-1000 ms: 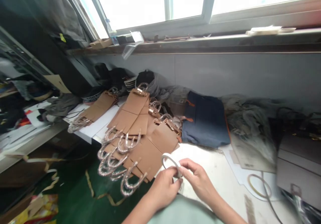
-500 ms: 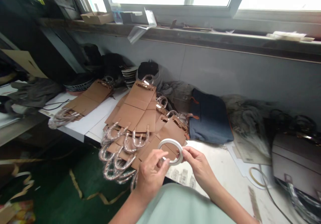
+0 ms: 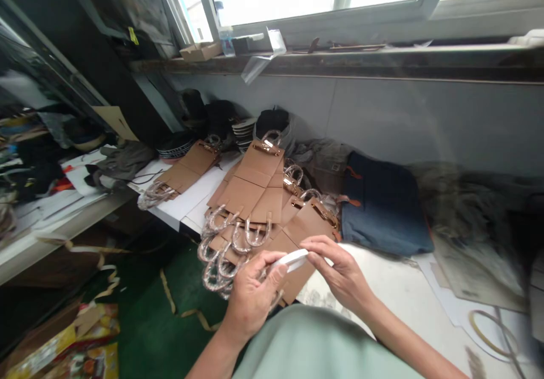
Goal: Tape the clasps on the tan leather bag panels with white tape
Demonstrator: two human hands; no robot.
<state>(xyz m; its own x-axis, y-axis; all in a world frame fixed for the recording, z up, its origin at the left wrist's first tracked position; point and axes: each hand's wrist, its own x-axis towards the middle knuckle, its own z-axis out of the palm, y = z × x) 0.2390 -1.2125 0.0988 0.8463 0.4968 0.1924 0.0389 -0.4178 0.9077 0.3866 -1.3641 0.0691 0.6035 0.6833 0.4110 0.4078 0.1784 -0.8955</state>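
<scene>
Between my hands is a narrow white roll of tape [image 3: 294,259], seen nearly edge-on above my lap. My left hand [image 3: 255,288] grips its left side between thumb and fingers. On the opposite side, my right hand [image 3: 334,265] pinches the rim with its fingertips. Just beyond lie stacked brown bag panels [image 3: 250,181] with metal fittings at one end and plastic-wrapped handles [image 3: 221,265] at the other. The hands hide part of the nearest panels.
A dark blue bag [image 3: 380,203] lies behind the white table [image 3: 382,280]. Another brown panel stack [image 3: 191,166] is at left. A yellowish ring [image 3: 491,333] rests at right. Paper strips [image 3: 199,316] lie on the green floor. A window ledge [image 3: 382,64] runs along the back.
The tape roll has turned from showing its open ring to nearly edge-on. My right hand's fingers have shifted over its rim. The view has swung left.
</scene>
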